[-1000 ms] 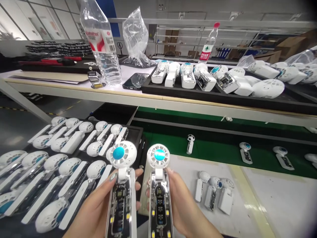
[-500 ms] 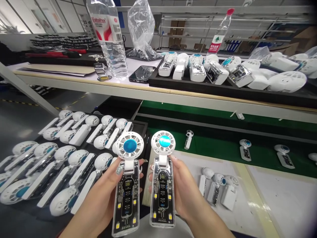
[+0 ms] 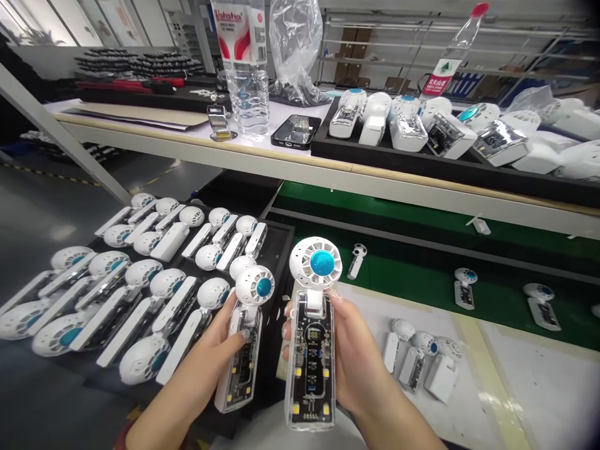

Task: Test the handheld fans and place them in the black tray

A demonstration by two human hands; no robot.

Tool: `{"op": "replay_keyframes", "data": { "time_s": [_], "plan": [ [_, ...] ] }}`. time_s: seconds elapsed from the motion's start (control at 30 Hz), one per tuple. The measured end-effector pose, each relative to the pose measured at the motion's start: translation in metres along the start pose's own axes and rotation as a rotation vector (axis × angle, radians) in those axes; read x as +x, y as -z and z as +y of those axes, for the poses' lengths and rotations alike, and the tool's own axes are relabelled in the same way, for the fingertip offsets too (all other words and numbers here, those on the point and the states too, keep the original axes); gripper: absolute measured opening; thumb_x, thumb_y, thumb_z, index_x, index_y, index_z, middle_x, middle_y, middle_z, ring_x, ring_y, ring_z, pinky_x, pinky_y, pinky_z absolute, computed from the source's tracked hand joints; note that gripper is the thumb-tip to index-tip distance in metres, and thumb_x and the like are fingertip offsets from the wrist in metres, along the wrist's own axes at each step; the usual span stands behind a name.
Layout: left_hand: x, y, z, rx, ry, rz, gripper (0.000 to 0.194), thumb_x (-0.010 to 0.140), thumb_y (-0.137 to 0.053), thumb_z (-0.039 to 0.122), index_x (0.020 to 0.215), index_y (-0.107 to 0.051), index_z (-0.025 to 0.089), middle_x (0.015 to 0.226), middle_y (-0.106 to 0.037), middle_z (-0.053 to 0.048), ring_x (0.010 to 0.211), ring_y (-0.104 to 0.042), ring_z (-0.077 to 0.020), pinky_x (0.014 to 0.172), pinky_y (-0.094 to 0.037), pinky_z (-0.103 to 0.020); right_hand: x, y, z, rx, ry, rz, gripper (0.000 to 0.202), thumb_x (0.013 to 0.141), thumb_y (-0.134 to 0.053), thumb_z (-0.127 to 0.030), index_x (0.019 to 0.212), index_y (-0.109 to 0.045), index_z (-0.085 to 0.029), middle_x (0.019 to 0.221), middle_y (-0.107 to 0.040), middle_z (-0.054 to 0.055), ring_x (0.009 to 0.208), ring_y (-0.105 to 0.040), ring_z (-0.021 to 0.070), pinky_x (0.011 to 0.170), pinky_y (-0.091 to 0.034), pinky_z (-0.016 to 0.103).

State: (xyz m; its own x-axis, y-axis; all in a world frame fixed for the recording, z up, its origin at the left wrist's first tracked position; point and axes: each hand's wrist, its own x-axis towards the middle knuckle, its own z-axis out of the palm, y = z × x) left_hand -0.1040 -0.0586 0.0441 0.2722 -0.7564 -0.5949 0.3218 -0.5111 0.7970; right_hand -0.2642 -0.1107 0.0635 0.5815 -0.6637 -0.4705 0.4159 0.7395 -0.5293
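My left hand (image 3: 206, 362) grips a handheld fan (image 3: 244, 344) with a white round head, a blue hub and a clear body; it is tilted left toward the black tray (image 3: 276, 250) of similar fans. My right hand (image 3: 356, 369) holds a second fan (image 3: 312, 331) upright, its clear body showing a circuit board, a small display and lit LEDs. Both fans sit side by side in front of me, above the near edge of the white worktop (image 3: 515, 387).
Several fans lie in rows on the tray at left. Three fans (image 3: 419, 365) lie on the worktop at right. More fans ride the green conveyor belt (image 3: 422, 275). The upper shelf carries a water bottle (image 3: 246, 75), a phone (image 3: 296, 131) and another tray of fans (image 3: 422, 125).
The left-hand fan has tipped and turned left and sunk toward the tray. The right-hand fan stays upright. My view has shifted, so the scene sits further right and lower.
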Motion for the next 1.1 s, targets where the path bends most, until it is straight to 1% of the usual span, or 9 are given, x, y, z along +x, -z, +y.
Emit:
{"op": "replay_keyframes", "data": {
  "time_s": [0.07,0.2,0.3,0.63,0.73,0.87,0.93,1.03,1.1],
  "plan": [
    [0.002,0.004,-0.003,-0.078,0.046,0.010,0.079,0.073,-0.057,0.035,0.139,-0.013,0.028,0.144,-0.020,0.010,0.135,-0.006,-0.0206,0.094,-0.041,-0.021,0.000,-0.001,0.000,0.007,0.002,0.001,0.050,0.079,-0.037,-0.056,0.082,-0.062,-0.013,0.068,-0.059,0.005,0.060,-0.054,0.0146,0.060,-0.043,0.027],
    [-0.004,0.011,-0.003,-0.294,0.072,-0.145,0.064,0.076,-0.053,0.030,0.135,-0.027,0.029,0.130,-0.050,-0.004,0.110,-0.052,-0.0262,0.079,-0.051,-0.032,-0.001,0.000,0.000,0.003,-0.015,-0.025,0.050,0.078,-0.035,-0.057,0.082,-0.062,-0.015,0.067,-0.059,0.005,0.059,-0.054,0.0154,0.057,-0.042,0.027],
    [-0.016,0.006,0.004,-0.378,0.006,-0.227,0.051,0.075,-0.049,0.025,0.126,-0.042,0.025,0.120,-0.057,-0.010,0.089,-0.060,-0.0263,0.071,-0.052,-0.039,-0.002,0.002,0.000,-0.029,0.004,-0.077,0.050,0.079,-0.033,-0.056,0.081,-0.061,-0.015,0.068,-0.059,0.006,0.060,-0.054,0.0162,0.058,-0.042,0.028],
    [-0.037,-0.005,0.021,-0.424,0.032,-0.264,0.039,0.078,-0.043,0.024,0.114,-0.055,0.021,0.087,-0.066,-0.009,0.076,-0.059,-0.0207,0.064,-0.049,-0.029,0.001,-0.006,0.008,0.040,-0.040,-0.176,0.053,0.080,-0.031,-0.058,0.078,-0.064,-0.017,0.062,-0.058,0.005,0.051,-0.051,0.0154,0.056,-0.042,0.031],
    [-0.040,-0.005,0.023,-0.379,0.046,-0.185,0.040,0.077,-0.047,0.026,0.117,-0.053,0.025,0.097,-0.065,-0.007,0.081,-0.060,-0.0217,0.063,-0.049,-0.028,0.002,-0.008,0.009,0.076,-0.056,-0.211,0.050,0.080,-0.033,-0.057,0.083,-0.064,-0.018,0.065,-0.060,0.005,0.052,-0.052,0.0157,0.056,-0.044,0.032],
    [-0.039,-0.004,0.021,-0.262,0.063,-0.078,0.059,0.072,-0.056,0.036,0.128,-0.040,0.031,0.119,-0.058,-0.003,0.110,-0.051,-0.0278,0.069,-0.051,-0.026,0.002,-0.010,0.012,0.021,-0.038,-0.114,0.048,0.080,-0.036,-0.057,0.086,-0.062,-0.017,0.064,-0.061,0.005,0.055,-0.053,0.0153,0.056,-0.044,0.029],
    [-0.032,0.001,0.013,-0.116,0.017,-0.041,0.068,0.072,-0.056,0.040,0.134,-0.030,0.032,0.132,-0.047,0.000,0.125,-0.036,-0.0271,0.085,-0.047,-0.028,0.003,-0.010,0.012,-0.020,-0.002,-0.069,0.046,0.080,-0.038,-0.056,0.090,-0.059,-0.017,0.065,-0.061,0.005,0.057,-0.054,0.0153,0.057,-0.044,0.028],
    [-0.013,0.012,-0.011,0.334,-0.133,-0.015,0.070,0.079,-0.048,0.040,0.139,-0.015,0.028,0.145,-0.026,0.000,0.134,-0.015,-0.0246,0.108,-0.022,-0.037,0.011,-0.007,0.013,-0.065,0.085,-0.016,0.036,0.079,-0.047,-0.048,0.102,-0.055,-0.021,0.074,-0.063,0.003,0.065,-0.057,0.0172,0.062,-0.046,0.030],
    [0.004,0.018,-0.031,0.672,-0.267,-0.018,0.065,0.083,-0.038,0.031,0.140,-0.008,0.020,0.146,-0.021,-0.007,0.134,-0.015,-0.0246,0.109,-0.013,-0.043,0.022,-0.001,0.013,-0.087,0.180,0.017,0.040,0.077,-0.053,-0.036,0.115,-0.046,-0.026,0.094,-0.063,0.001,0.082,-0.058,0.0182,0.075,-0.046,0.031]
  ]
}}
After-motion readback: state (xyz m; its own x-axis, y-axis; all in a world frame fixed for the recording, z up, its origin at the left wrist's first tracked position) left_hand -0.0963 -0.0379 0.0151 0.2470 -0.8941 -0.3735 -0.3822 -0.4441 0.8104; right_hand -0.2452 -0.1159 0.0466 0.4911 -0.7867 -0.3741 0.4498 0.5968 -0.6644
